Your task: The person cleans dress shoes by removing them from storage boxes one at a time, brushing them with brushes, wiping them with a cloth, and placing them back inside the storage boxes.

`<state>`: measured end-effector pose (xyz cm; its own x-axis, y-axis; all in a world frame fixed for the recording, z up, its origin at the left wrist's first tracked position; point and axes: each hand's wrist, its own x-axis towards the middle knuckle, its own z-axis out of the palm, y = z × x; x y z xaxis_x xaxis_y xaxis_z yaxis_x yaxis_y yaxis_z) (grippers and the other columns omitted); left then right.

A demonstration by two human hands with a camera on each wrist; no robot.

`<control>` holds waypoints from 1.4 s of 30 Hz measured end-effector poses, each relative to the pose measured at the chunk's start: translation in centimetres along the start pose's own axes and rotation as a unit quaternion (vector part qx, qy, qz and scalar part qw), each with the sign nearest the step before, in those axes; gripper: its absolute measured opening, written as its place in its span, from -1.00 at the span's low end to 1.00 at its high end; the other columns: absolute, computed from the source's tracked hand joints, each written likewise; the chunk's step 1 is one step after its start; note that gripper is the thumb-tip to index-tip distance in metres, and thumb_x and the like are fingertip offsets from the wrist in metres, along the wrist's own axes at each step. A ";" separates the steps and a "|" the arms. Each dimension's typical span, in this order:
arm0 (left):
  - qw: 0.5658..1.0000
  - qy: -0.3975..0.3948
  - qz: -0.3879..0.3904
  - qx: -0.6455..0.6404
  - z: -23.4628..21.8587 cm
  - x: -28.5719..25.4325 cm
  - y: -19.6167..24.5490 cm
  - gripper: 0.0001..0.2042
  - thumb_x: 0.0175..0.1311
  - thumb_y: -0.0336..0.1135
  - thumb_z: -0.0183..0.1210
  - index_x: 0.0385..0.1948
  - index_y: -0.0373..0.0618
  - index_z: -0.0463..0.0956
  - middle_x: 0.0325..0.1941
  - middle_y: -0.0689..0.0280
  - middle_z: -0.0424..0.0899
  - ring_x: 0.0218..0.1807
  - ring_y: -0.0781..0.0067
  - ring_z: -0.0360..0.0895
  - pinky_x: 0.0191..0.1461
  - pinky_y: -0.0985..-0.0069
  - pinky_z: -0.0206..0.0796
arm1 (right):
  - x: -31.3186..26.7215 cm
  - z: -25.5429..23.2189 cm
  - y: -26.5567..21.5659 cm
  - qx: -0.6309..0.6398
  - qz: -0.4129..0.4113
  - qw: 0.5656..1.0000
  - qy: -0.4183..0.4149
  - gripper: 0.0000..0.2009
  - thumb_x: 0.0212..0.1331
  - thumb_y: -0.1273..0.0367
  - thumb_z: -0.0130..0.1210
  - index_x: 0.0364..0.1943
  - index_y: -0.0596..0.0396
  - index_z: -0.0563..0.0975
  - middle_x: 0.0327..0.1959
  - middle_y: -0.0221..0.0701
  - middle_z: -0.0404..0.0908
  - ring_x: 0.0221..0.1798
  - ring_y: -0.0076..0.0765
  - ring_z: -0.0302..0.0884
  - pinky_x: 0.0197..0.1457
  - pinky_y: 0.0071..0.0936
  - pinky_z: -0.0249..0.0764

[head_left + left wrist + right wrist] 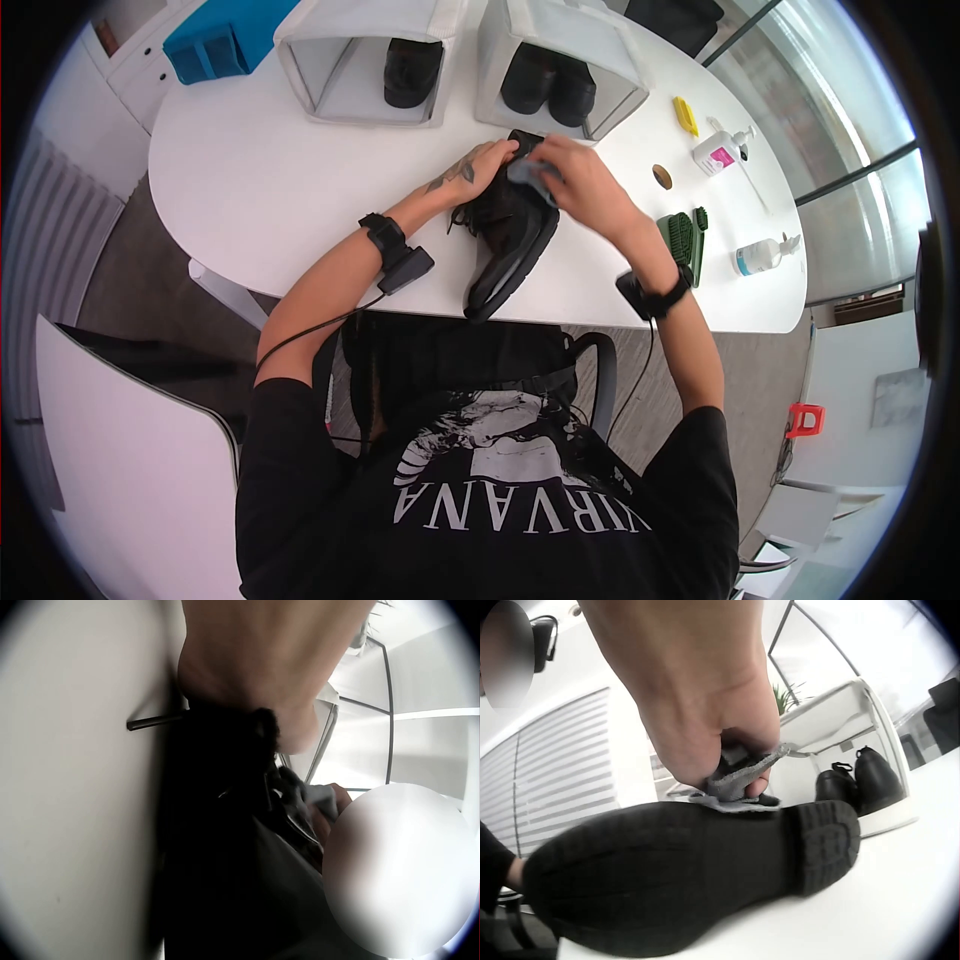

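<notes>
A black lace-up shoe [512, 235] lies tipped on its side on the white table, toe toward the person. My left hand [480, 170] grips it near the heel and opening; in the left wrist view the dark upper [217, 862] fills the middle, and a lace end [154, 722] sticks out. Pinched in my right hand [590, 188] is a grey cloth [535, 178], pressed on the shoe near its heel. From the right wrist, the cloth [742, 782] bunches under the fingers along the edge of the sole [652, 862], whose heel block points toward the boxes.
Behind the shoe stand two white shoe boxes, the left box [365, 20] with a black shoe [412, 72], the right box [618, 45] with a pair [548, 85]. A blue case [215, 45], yellow brush [685, 116], green brushes [680, 240] and two bottles [720, 153] sit around the table.
</notes>
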<state>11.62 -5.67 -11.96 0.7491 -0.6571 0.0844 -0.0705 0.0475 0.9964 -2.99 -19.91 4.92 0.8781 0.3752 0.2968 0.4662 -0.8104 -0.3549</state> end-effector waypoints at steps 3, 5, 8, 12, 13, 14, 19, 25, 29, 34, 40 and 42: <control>1.000 -0.003 -0.016 -0.009 -0.1 -0.3 0.3 -0.47 0.65 0.01 -0.17 0.20 -0.36 0.49 0.03 0.34 0.63 0.06 0.58 0.49 0.29 0.60 0.27 | 2.1 1.2 3.8 -0.040 0.000 0.997 0.060 -0.83 0.21 0.59 0.13 -0.12 0.27 0.59 -0.15 -0.04 0.56 -0.02 0.24 0.57 0.04 -0.06 0.50; 1.000 -0.021 -0.017 0.002 -0.4 -0.3 0.6 -0.45 0.66 0.01 -0.18 0.26 -0.37 0.46 0.07 0.32 0.63 0.10 0.56 0.49 0.34 0.59 0.25 | 2.2 1.8 3.9 -0.051 0.001 0.996 0.072 -0.83 0.21 0.59 0.13 -0.12 0.28 0.59 -0.15 -0.03 0.56 -0.02 0.25 0.56 0.04 -0.05 0.51; 1.000 0.021 0.019 -0.009 0.2 -1.2 1.6 -0.43 0.66 0.06 -0.19 0.23 -0.35 0.49 0.10 0.29 0.64 0.10 0.56 0.50 0.33 0.57 0.27 | 0.9 1.0 0.6 -0.043 0.026 0.998 0.044 -0.81 0.20 0.60 0.12 -0.10 0.31 0.57 -0.14 -0.04 0.56 -0.03 0.26 0.56 0.06 -0.04 0.51; 0.997 -0.064 -0.045 -0.021 -0.6 1.1 -1.7 -0.33 0.57 0.16 -0.13 0.13 -0.46 0.52 0.11 0.07 0.70 0.13 0.33 0.57 0.35 0.47 0.29 | -2.6 0.5 -6.8 0.027 -0.032 0.998 -0.047 -0.77 0.10 0.64 0.14 -0.12 0.30 0.57 -0.13 -0.10 0.53 0.03 0.15 0.53 0.12 -0.07 0.51; 0.997 -0.057 -0.037 -0.039 -0.4 1.0 -1.4 -0.33 0.58 0.16 -0.13 0.10 -0.48 0.52 0.08 0.08 0.69 0.11 0.33 0.56 0.33 0.47 0.29 | -3.2 0.8 -7.7 0.041 -0.061 0.995 -0.066 -0.76 0.07 0.65 0.14 -0.13 0.30 0.58 -0.13 -0.11 0.53 0.05 0.11 0.52 0.15 -0.08 0.51; 0.997 -0.051 -0.028 -0.055 -0.3 0.9 -0.9 -0.33 0.58 0.16 -0.13 0.07 -0.49 0.53 0.06 0.10 0.69 0.09 0.33 0.56 0.32 0.47 0.30 | -3.4 1.0 -7.5 0.044 -0.056 0.995 -0.066 -0.76 0.07 0.65 0.14 -0.13 0.30 0.58 -0.13 -0.11 0.53 0.05 0.11 0.52 0.15 -0.08 0.51; 0.997 -0.032 -0.007 0.071 -0.4 -0.1 0.7 -0.39 0.62 0.08 -0.17 0.11 -0.44 0.52 0.08 0.03 0.71 0.12 0.23 0.60 0.33 0.45 0.30 | -0.5 0.3 -0.4 0.002 -0.007 1.000 0.010 -0.75 0.11 0.64 0.10 -0.09 0.29 0.57 -0.09 -0.02 0.56 0.04 0.28 0.53 0.13 -0.01 0.50; 0.999 0.015 0.002 0.040 0.4 -2.3 4.3 -0.40 0.64 0.05 -0.18 0.26 -0.42 0.46 0.29 0.01 0.63 0.33 0.23 0.53 0.47 0.40 0.24 | 0.1 0.3 4.8 -0.036 0.066 0.995 0.069 -0.77 0.16 0.63 0.11 -0.07 0.27 0.56 -0.16 -0.04 0.53 -0.02 0.26 0.56 0.06 -0.06 0.50; 0.997 0.000 0.046 0.064 -0.2 -1.0 0.5 -0.41 0.64 0.07 -0.14 0.21 -0.42 0.49 0.20 0.16 0.65 0.23 0.38 0.52 0.42 0.44 0.26 | -2.7 -0.1 -3.4 0.034 0.051 0.998 0.031 -0.75 0.15 0.65 0.13 -0.08 0.21 0.57 -0.15 -0.15 0.55 -0.08 0.18 0.57 -0.01 -0.15 0.51; 1.000 -0.005 -0.015 0.027 0.1 -0.5 1.1 -0.49 0.63 0.05 -0.09 0.02 -0.34 0.55 -0.04 0.34 0.62 0.01 0.51 0.47 0.25 0.50 0.29 | -4.0 0.1 -6.7 0.042 -0.067 0.997 -0.020 -0.68 0.05 0.69 0.15 -0.06 0.22 0.56 -0.14 -0.19 0.52 -0.06 0.13 0.56 0.04 -0.11 0.51; 1.000 -0.007 -0.018 0.017 -0.1 -0.4 0.8 -0.44 0.65 0.03 -0.11 0.23 -0.40 0.48 0.20 0.23 0.61 0.25 0.46 0.48 0.44 0.50 0.22 | -0.3 -0.2 4.8 -0.010 0.029 0.998 0.048 -0.76 0.10 0.66 0.09 -0.12 0.30 0.55 -0.16 -0.06 0.51 -0.04 0.24 0.55 0.05 -0.06 0.50; 0.999 -0.016 0.001 0.038 -0.3 -0.1 0.0 -0.41 0.66 0.02 -0.14 0.33 -0.42 0.41 0.34 0.14 0.57 0.40 0.36 0.45 0.56 0.45 0.15 | 0.2 -0.3 5.8 -0.006 0.075 0.995 0.071 -0.77 0.11 0.66 0.08 -0.12 0.29 0.55 -0.18 -0.05 0.52 -0.05 0.26 0.56 0.03 -0.07 0.51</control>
<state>11.73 -5.34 -11.92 0.7273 -0.6809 0.0856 -0.1234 -0.0071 0.9923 -0.09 -24.70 3.23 0.9134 0.1821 0.3640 0.3284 -0.8580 -0.3950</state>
